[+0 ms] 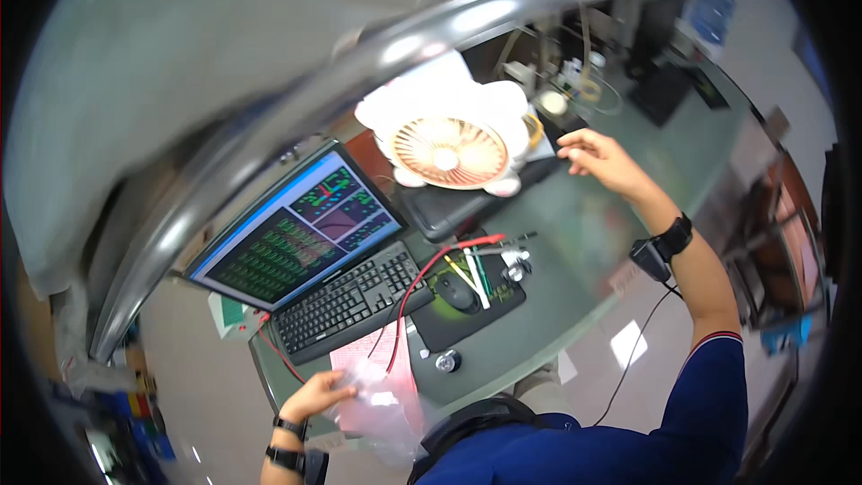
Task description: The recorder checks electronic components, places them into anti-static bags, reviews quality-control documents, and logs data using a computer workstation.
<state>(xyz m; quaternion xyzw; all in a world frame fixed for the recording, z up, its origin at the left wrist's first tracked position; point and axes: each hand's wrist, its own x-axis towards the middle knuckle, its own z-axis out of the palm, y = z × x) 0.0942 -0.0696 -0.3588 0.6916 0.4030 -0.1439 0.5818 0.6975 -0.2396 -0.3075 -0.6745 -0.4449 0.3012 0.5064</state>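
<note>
My left hand (pixel 316 395) is closed on a clear plastic bag (pixel 388 420), which hangs over a pink printed sheet (pixel 411 388) at the desk's near edge. My right hand (pixel 600 160) is raised above the far side of the desk, fingers loosely bent and apart, and I see nothing in it. Just left of that hand stands a white fan (pixel 451 151) with a round beige grille, brightly lit. Beneath the fan lies a dark case (pixel 446 214).
A monitor (pixel 301 224) and black keyboard (pixel 346 298) occupy the left. A mouse (pixel 458 292), pens (pixel 477 278) and a red test lead (pixel 420 275) lie mid-desk. A small round metal-topped object (pixel 448 361) sits near the front edge. A curved metal bar (pixel 359 63) spans above.
</note>
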